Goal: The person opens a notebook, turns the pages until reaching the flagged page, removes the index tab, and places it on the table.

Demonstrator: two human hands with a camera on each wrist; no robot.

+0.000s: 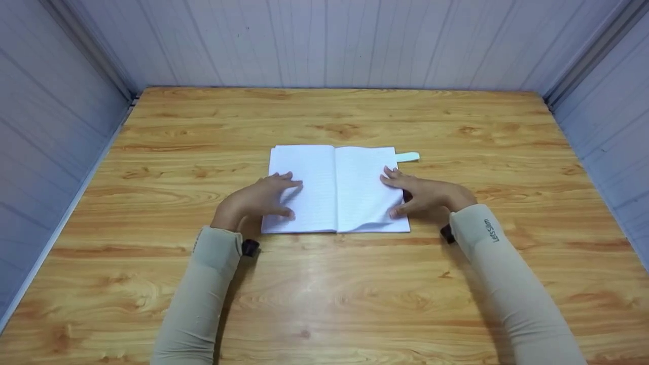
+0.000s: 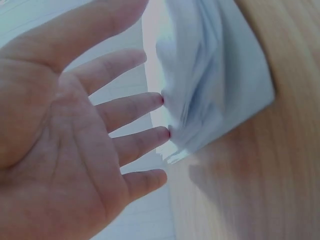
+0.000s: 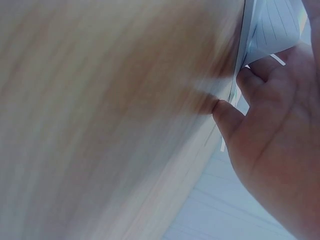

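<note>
An open notebook [image 1: 314,203] with white lined pages lies flat at the middle of the wooden table. My left hand [image 1: 261,196] is over its left page, fingers spread and fairly straight. In the left wrist view, the fingertips of that left hand [image 2: 95,130] come up to the page edges [image 2: 195,75], which look fanned. At the right page's outer edge is my right hand [image 1: 423,191], thumb and fingers apart. Near its thumb, the lower corner of the right page [image 1: 375,220] curls up. The right wrist view shows this bent page [image 3: 275,32] beside the right hand [image 3: 280,130].
A pale strap-like tab [image 1: 408,156] sticks out from the notebook's upper right side. Wood-grain tabletop [image 1: 324,294] surrounds the notebook. White panel walls [image 1: 324,45] stand at the back and both sides. Dark wrist cameras [image 1: 250,248] sit under both sleeves.
</note>
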